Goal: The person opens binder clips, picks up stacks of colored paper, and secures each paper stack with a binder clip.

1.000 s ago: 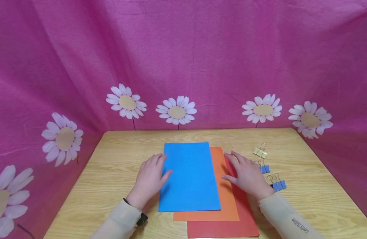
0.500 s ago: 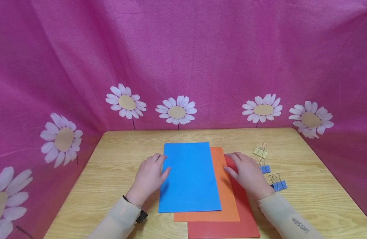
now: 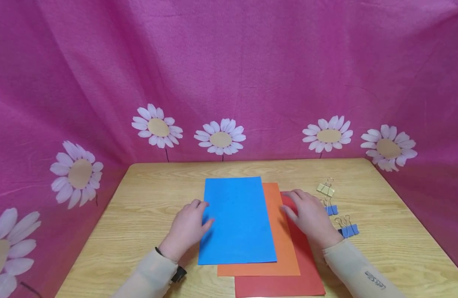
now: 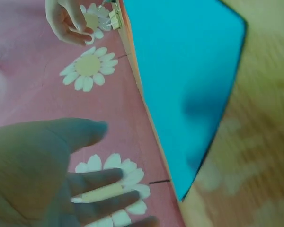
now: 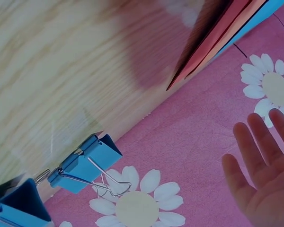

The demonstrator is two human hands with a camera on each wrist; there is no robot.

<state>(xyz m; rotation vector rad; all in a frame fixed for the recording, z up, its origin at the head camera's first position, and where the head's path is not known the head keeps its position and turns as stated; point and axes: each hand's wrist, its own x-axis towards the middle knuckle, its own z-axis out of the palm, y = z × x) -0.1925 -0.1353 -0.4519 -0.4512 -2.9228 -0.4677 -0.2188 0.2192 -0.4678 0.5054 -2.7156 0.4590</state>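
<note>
A blue sheet (image 3: 236, 221) lies on top of an orange sheet (image 3: 279, 231), which in turn overlaps a red sheet (image 3: 279, 285). Each lower one shows at the right and the near side. Over the blue sheet's left edge hovers my left hand (image 3: 187, 227); in the left wrist view its thumb and fingers are spread, holding nothing. My right hand (image 3: 312, 216) is above the red sheet's right edge, thumb towards the orange one. The right wrist view shows that hand's fingers (image 5: 248, 146) extended and apart from the paper.
Right of the papers, binder clips stand in a row on the wooden table (image 3: 139, 198): a gold one (image 3: 326, 190), a blue one (image 3: 331, 210) and a nearer blue one (image 3: 349, 230) with something black beside it. A pink curtain (image 3: 251, 74) with daisies encloses the table's back and sides.
My left hand has drawn slightly nearer to my body. My right thumb and fingers have pulled back a little to the right from the orange sheet. The sheets have stayed in place.
</note>
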